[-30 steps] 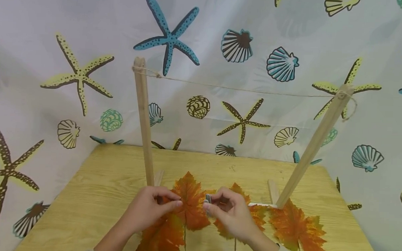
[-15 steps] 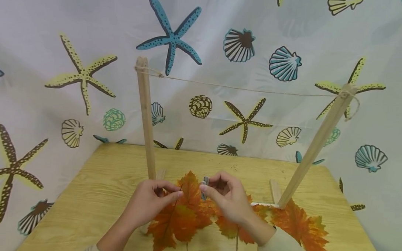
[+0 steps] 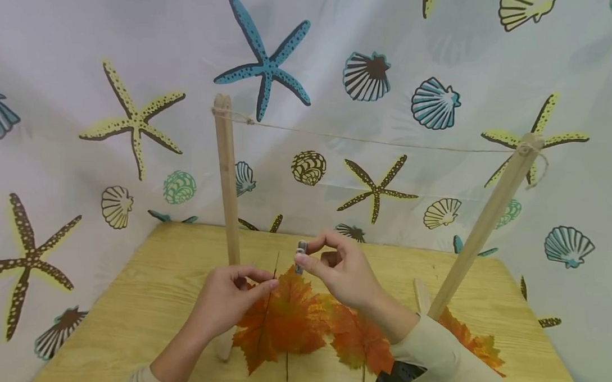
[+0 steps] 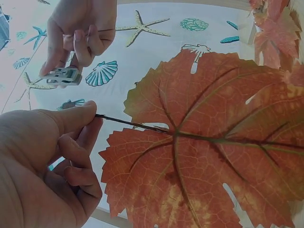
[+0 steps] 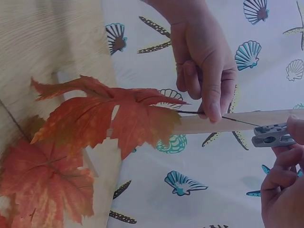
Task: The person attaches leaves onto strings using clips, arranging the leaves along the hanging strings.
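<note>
My left hand (image 3: 223,303) pinches the thin dark stem (image 4: 126,121) of an orange-red artificial maple leaf (image 4: 209,152) between thumb and index finger. The leaf hangs down from the fingertips, stem end pointing up. Up and to the right of it in the head view, my right hand (image 3: 347,275) pinches a small grey clothespin (image 3: 301,257) between thumb and fingers. In the right wrist view the clothespin (image 5: 273,135) is close to the tip of the stem; whether they touch I cannot tell.
A twine line (image 3: 368,141) runs between a left wooden post (image 3: 227,182) and a right wooden post (image 3: 487,225). More maple leaves (image 3: 361,342) lie on the wooden table (image 3: 129,314). A patterned shell-and-starfish cloth (image 3: 265,201) hangs behind.
My left hand has lifted the leaf by its stem off the table. My right hand has risen with the clothespin, which has turned more upright.
</note>
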Available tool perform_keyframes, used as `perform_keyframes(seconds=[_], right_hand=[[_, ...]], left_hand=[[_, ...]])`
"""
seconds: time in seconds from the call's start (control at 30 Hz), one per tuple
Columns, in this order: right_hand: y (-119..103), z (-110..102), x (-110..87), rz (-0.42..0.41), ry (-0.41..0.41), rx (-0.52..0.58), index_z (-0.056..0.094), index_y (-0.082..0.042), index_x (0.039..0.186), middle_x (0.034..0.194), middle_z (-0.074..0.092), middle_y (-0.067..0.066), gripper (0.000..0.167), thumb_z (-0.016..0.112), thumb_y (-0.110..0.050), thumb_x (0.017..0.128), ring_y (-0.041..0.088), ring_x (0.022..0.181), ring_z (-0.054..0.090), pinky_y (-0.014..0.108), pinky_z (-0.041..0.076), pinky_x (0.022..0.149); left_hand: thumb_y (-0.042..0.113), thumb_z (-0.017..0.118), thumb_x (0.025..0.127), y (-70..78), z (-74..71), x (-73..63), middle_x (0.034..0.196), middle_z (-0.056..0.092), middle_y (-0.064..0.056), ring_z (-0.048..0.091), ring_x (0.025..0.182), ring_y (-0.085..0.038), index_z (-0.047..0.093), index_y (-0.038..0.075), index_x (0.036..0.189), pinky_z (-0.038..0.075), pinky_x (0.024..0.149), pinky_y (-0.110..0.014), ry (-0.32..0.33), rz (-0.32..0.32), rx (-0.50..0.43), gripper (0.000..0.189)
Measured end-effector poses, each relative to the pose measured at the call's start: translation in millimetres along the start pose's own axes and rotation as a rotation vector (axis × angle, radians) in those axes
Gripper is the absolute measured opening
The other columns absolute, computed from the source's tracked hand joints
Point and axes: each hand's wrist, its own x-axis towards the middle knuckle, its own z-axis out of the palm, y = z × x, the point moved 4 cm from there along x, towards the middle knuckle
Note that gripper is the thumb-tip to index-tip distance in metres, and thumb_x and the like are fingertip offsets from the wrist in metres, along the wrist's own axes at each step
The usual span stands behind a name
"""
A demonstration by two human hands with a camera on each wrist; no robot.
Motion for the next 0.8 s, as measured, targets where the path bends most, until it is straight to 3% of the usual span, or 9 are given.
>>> perform_keyframes(seconds=[0.23, 0.43, 0.6, 0.8], right_hand=[[-7.7, -2.7, 14.6, 0.04, -0.017, -0.001, 0.064, -0.006, 0.099, 0.115, 0.066, 0.01, 0.01, 0.067, -0.015, 0.096, 0.01, 0.051, 0.04, 0.027, 0.034, 0.057], [-15.6, 1.8, 26.2, 0.035, -0.02, 0.012, 0.061, -0.005, 0.098, 0.122, 0.064, 0.011, 0.013, 0.067, -0.016, 0.096, 0.013, 0.065, 0.06, 0.031, 0.044, 0.074], [-26.8, 0.6, 34.7, 0.0, -0.012, 0.018, 0.06, -0.002, 0.098, 0.123, 0.064, 0.014, 0.011, 0.066, -0.011, 0.096, 0.014, 0.069, 0.065, 0.03, 0.044, 0.071], [-43.9, -8.4, 46.8, -0.005, 0.028, -0.011, 0.061, -0.005, 0.098, 0.115, 0.065, 0.011, 0.01, 0.066, -0.013, 0.097, 0.016, 0.073, 0.068, 0.03, 0.047, 0.07]], left_hand=[[0.024, 0.079, 0.087, 8.0, -3.6, 6.8, 0.078, 0.073, -0.004, 0.04, 0.053, -0.012, 0.081, 0.018, 0.095, 0.031, 0.044, -0.021, 0.026, 0.02, -0.018, 0.01], [0.028, 0.079, 0.087, 11.1, -12.9, 8.4, 0.079, 0.072, -0.002, 0.042, 0.054, -0.014, 0.08, 0.017, 0.097, 0.033, 0.044, -0.022, 0.059, 0.031, -0.01, 0.015], [0.035, 0.079, 0.086, 17.8, -22.2, 11.3, 0.064, 0.059, -0.002, 0.043, 0.053, -0.016, 0.08, 0.017, 0.098, 0.033, 0.044, -0.023, 0.106, 0.045, 0.011, 0.022], [0.037, 0.077, 0.088, 34.8, -26.5, 20.5, 0.062, 0.054, -0.003, 0.043, 0.053, -0.017, 0.079, 0.017, 0.099, 0.032, 0.043, -0.024, 0.158, 0.113, 0.024, 0.022]])
